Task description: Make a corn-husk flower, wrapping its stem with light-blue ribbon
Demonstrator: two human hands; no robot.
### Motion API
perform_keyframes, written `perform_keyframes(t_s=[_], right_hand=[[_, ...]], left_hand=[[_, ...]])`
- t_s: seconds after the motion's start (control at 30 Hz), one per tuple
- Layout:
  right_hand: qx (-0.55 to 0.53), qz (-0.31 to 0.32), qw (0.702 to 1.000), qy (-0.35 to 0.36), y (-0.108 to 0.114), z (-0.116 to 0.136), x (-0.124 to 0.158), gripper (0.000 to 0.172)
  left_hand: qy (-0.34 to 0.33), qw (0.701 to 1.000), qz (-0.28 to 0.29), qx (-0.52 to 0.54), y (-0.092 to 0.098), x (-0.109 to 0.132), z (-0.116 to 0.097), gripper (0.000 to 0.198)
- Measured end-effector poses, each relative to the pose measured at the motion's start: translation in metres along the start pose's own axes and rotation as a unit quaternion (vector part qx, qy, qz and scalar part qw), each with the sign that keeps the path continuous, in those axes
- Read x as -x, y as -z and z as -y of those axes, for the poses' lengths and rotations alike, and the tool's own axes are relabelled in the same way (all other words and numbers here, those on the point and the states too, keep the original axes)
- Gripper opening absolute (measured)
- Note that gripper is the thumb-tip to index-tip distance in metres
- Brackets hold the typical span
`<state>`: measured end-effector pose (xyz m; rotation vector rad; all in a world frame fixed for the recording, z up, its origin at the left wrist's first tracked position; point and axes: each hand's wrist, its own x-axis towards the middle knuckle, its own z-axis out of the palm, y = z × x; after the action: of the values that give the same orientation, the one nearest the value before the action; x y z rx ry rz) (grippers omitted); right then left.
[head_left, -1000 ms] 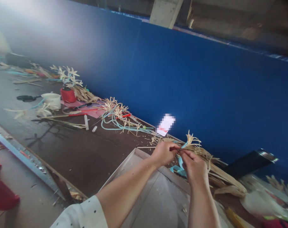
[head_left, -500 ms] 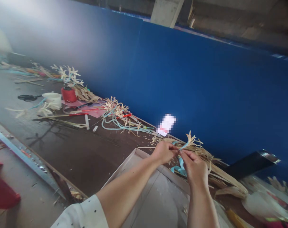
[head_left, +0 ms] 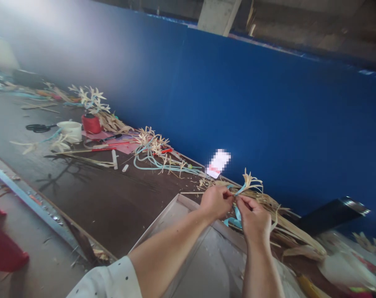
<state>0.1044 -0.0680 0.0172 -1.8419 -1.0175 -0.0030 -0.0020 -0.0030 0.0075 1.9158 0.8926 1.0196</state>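
Pale flower (head_left: 249, 180) rises just beyond my left hand (head_left: 217, 202) and right hand (head_left: 254, 216), both pinching its blue stem (head_left: 241, 190); a loosened pinch could drop it.

My white sleeve (head_left: 109, 281) carries black dots. The flower (head_left: 249, 182) at my fingers (head_left: 249, 202) is cream on a light-blue stem (head_left: 240, 191). Along the brown desk (head_left: 141, 203)'s far edge I see light-blue cords (head_left: 153, 168) and a pink sheet (head_left: 131, 147).

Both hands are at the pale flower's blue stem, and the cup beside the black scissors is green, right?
No: the head view shows a white cup, not green. It is beside the black scissors, and left hand and right hand are at the blue stem of the pale flower.
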Motion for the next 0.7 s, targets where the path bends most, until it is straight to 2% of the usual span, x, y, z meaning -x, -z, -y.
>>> perform_keyframes(t_s=[0.17,0.23,0.3,0.43,0.6,0.7], right_hand=[[0.004,-0.012,1.000,-0.017,0.001,0.002,0.001,0.032],[-0.011,-0.015,0.999,-0.028,0.003,0.003,0.001,0.032],[-0.041,-0.016,0.998,-0.037,0.004,0.001,0.001,0.032],[-0.115,-0.004,0.992,-0.041,0.006,-0.004,0.000,0.036],[-0.104,0.019,0.994,-0.040,0.007,-0.006,0.000,0.036],[-0.096,0.028,0.994,-0.032,0.008,-0.006,-0.001,0.035]], left_hand=[[0.004,0.999,-0.012,0.047,-0.004,-0.002,0.001,0.020],[0.017,0.996,0.005,0.085,-0.002,-0.004,0.001,0.021],[0.038,0.989,0.047,0.134,0.000,-0.007,0.002,0.026],[0.094,0.954,0.133,0.252,0.005,-0.010,0.002,0.031],[0.150,0.909,0.153,0.359,0.005,-0.012,0.002,0.020],[0.148,0.905,0.170,0.362,0.005,-0.012,0.003,0.017]])
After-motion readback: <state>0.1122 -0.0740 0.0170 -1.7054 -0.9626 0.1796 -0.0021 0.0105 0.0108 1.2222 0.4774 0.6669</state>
